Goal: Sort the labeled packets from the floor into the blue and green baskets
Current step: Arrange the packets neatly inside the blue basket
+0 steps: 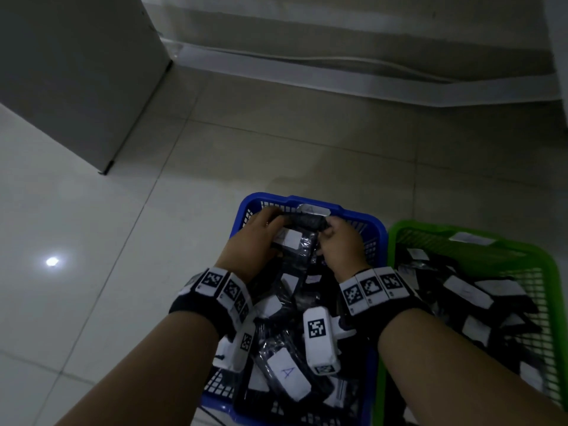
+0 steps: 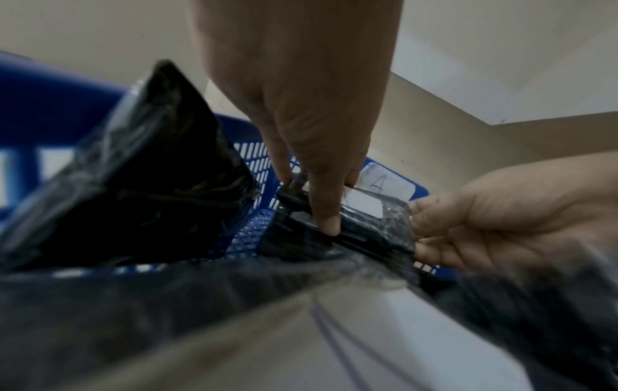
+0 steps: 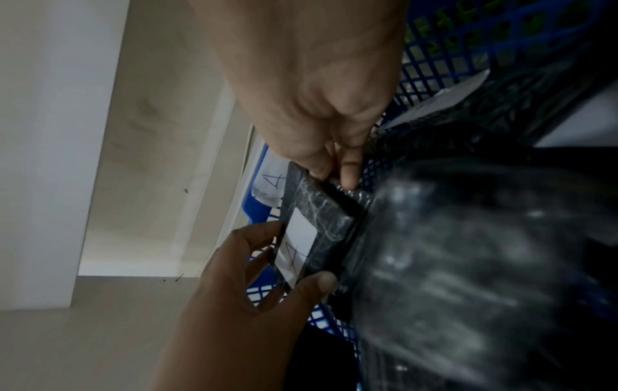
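An "A" is handwritten on the packet (image 1: 296, 238) pinched between left hand (image 1: 246, 247) and right hand (image 1: 341, 244), over the blue basket (image 1: 376, 229), itself tagged "A".

Near corners of the blue basket (image 1: 310, 202) and green basket (image 1: 473, 241) cut off by the bottom edge of the head view, packets (image 1: 285, 376) under the wrists partly hidden, big blurred packet filling the low half of both wrist views, letters on far labels too small to read
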Demonstrator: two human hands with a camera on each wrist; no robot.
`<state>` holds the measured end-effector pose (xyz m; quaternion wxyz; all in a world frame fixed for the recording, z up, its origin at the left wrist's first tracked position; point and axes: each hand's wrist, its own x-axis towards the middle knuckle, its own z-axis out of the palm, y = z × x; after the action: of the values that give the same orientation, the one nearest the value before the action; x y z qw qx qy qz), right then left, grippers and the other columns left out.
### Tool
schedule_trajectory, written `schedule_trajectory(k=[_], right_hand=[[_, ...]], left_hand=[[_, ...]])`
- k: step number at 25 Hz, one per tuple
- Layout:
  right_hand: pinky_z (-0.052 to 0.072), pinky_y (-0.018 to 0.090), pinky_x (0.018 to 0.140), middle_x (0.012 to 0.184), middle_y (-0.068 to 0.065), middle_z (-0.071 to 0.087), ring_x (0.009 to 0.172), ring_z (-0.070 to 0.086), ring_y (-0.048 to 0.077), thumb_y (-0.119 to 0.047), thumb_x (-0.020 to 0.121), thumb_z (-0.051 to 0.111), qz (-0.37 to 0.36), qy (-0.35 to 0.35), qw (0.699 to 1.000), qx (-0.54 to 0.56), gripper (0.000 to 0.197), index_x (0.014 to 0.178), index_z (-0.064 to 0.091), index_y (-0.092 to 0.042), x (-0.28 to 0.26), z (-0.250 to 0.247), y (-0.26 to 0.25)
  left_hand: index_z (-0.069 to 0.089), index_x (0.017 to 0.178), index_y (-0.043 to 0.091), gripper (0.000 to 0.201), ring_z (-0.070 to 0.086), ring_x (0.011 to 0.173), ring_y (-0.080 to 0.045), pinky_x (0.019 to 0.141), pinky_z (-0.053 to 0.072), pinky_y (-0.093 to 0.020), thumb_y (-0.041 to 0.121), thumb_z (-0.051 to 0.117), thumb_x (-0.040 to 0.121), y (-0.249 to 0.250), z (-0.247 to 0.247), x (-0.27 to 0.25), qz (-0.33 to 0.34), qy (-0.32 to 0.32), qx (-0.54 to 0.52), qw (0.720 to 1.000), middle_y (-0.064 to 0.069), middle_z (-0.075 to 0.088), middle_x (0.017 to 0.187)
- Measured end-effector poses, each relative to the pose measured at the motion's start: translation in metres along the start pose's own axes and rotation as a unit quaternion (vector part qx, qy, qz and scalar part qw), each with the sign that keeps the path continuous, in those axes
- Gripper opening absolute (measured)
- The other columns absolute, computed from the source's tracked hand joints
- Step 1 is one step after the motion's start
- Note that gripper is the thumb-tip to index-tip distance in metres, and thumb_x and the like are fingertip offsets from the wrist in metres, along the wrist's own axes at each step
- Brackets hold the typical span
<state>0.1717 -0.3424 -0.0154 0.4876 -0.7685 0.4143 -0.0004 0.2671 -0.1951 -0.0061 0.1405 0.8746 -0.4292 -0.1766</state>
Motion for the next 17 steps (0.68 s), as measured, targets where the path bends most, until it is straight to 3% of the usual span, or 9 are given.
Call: schedule_trajectory(k=[4,9,13,17], right_hand=[[0.057,0.047,0.078,0.096,0.021,0.068,0.081,0.069,0.034,-0.001,0.088,0.054,0.052,-0.059,0.997,0.019,0.020,0.108,0.058,-0.001,0.003,0.001,0.004],[0.052,0.040,0.087,0.103,0.012,0.066,0.097,0.063,0.028,-0.017,0.073,0.078,0.046,-0.159,0.978,-0.130,0.053,0.114,0.047,-0.006,-0.014,-0.004,0.003],[0.050,0.033,0.084,0.100,0.008,0.063,0.098,0.061,0.025,-0.012,0.082,0.070,-0.008,-0.076,0.994,-0.073,0.034,0.109,0.051,-0.009,-0.024,-0.006,0.005],[0.048,0.038,0.095,0.115,0.012,0.064,0.109,0.058,0.027,-0.010,0.088,0.061,-0.005,-0.144,0.983,-0.115,0.029,0.116,0.055,-0.009,-0.017,0.006,0.008]], left_hand=[[0.044,0.130,0.024,0.055,0.037,0.126,-0.021,0.086,0.052,-0.041,0.021,0.066,0.080,0.003,-0.001,0.002,-0.009,-0.011,0.043,0.999,0.000,0.036,0.139],[0.040,0.132,0.022,0.056,0.041,0.123,-0.024,0.089,0.050,-0.041,0.030,0.064,0.082,0.002,0.000,0.008,-0.044,-0.095,0.104,0.989,-0.003,0.041,0.134],[0.041,0.136,0.023,0.059,0.039,0.124,-0.024,0.088,0.051,-0.041,0.031,0.065,0.082,0.005,-0.003,0.007,-0.053,-0.081,0.112,0.989,-0.003,0.036,0.134],[0.043,0.135,0.028,0.050,0.042,0.123,-0.023,0.086,0.052,-0.040,0.027,0.057,0.086,0.007,-0.004,-0.001,-0.042,-0.054,0.098,0.993,-0.001,0.040,0.135]])
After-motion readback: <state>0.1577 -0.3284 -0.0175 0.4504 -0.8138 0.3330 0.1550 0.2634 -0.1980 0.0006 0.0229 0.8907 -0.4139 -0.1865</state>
